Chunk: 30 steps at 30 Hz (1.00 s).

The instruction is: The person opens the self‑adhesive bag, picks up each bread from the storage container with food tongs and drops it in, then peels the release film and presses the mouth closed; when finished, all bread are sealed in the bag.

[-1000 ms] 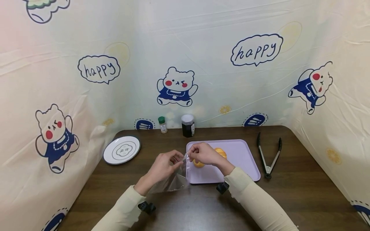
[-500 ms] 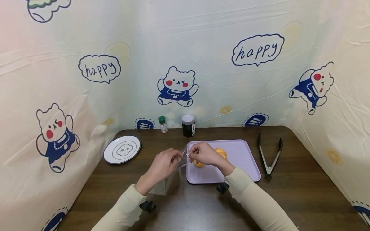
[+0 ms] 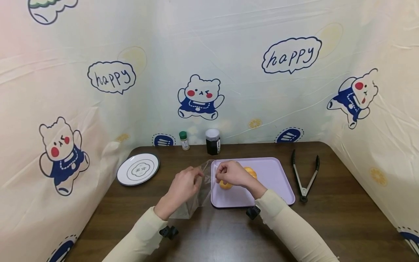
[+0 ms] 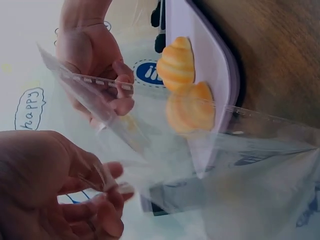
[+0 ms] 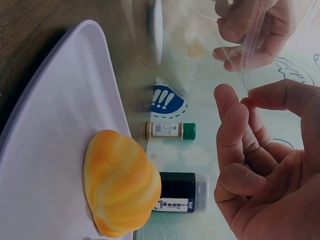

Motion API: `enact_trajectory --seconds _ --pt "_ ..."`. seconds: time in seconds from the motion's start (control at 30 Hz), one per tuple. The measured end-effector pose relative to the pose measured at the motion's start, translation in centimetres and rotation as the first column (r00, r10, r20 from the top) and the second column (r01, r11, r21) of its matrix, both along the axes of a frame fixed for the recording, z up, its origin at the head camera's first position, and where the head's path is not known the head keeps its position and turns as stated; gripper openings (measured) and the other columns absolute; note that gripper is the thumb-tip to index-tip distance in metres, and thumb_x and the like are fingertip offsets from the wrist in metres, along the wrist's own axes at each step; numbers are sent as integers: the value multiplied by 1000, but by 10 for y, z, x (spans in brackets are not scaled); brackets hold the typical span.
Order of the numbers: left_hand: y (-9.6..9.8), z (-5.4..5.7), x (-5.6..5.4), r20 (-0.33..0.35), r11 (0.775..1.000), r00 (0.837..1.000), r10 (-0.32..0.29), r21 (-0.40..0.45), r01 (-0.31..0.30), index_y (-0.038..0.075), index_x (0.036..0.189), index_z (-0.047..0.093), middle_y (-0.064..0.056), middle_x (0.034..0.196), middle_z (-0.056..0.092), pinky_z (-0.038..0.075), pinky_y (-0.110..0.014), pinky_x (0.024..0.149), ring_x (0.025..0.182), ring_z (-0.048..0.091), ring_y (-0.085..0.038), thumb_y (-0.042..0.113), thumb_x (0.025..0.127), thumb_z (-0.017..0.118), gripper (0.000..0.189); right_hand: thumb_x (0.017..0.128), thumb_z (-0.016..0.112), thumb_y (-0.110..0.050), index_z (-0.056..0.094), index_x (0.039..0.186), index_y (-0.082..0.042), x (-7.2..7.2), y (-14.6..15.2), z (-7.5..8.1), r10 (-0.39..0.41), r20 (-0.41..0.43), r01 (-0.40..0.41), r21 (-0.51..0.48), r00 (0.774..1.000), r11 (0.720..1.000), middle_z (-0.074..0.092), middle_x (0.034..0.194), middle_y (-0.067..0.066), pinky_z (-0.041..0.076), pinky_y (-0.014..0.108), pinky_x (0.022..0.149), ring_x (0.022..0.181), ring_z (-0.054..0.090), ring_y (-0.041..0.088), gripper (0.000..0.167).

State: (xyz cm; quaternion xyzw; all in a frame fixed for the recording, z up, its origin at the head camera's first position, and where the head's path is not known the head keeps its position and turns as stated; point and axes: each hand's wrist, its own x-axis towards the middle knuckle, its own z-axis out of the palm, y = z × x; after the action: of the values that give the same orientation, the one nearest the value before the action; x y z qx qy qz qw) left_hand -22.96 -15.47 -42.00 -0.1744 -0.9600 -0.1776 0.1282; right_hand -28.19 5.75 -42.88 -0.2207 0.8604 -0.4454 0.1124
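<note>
A clear plastic bag (image 3: 205,183) is stretched between the two hands, its lower part hanging below the left hand. My left hand (image 3: 184,186) pinches one side of it between thumb and fingers. Thumb and index finger of my right hand (image 3: 234,174) pinch the opposite edge, as the right wrist view shows at the seam-like strip. Two orange-yellow bread rolls (image 4: 176,65) lie on the lilac tray (image 3: 271,182); in the head view the right hand partly covers them. Seen from the right wrist, one twisted roll (image 5: 120,182) sits near the tray's rim.
Black-tipped metal tongs (image 3: 304,191) lie spread to the right of the tray. A white plate (image 3: 126,174) with a dark rim is at the left. Behind, near the patterned cloth, stand a green-capped spice bottle (image 3: 184,143) and a dark jar (image 3: 213,145) with a pale lid.
The left hand has drawn slightly left and up, away from the right hand. The bag has spread wider between them, and its lower part has shifted. The right hand has barely moved.
</note>
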Motion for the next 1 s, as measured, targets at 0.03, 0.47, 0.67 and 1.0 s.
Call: enact_trajectory --seconds 0.03,0.47,0.67,1.0 --pt "0 1 0 10 1000 1000 6 -20 -6 12 97 76 -3 90 68 44 -24 53 65 53 -11 5 91 61 17 87 65 -16 70 82 -12 0 0 0 0 -2 0 1 1000 1000 73 72 -1 47 23 52 58 63 11 8" --pt "3 1 -1 40 996 999 -17 -91 21 6 106 78 -13 106 72 59 -42 76 89 68 -25 8 87 71 20 92 67 -39 65 88 -15 4 -9 1 -8 78 10 -28 997 1000 76 76 1 42 23 50 76 69 44 24" --pt "5 2 0 50 994 999 8 -105 -2 5 109 75 -13 109 71 60 -44 80 93 70 -27 21 81 83 33 93 69 -30 65 87 -13 4 -14 -2 34 36 -33 -20 999 999 76 78 9 43 22 48 70 68 43 18" --pt "0 4 2 67 989 997 33 -147 -23 12 112 75 -9 101 67 57 -44 61 80 66 -27 -1 85 65 31 91 68 -12 66 92 -9 2 -11 -2 1 29 0 -15 1000 1000 73 68 3 48 24 48 67 70 40 4"
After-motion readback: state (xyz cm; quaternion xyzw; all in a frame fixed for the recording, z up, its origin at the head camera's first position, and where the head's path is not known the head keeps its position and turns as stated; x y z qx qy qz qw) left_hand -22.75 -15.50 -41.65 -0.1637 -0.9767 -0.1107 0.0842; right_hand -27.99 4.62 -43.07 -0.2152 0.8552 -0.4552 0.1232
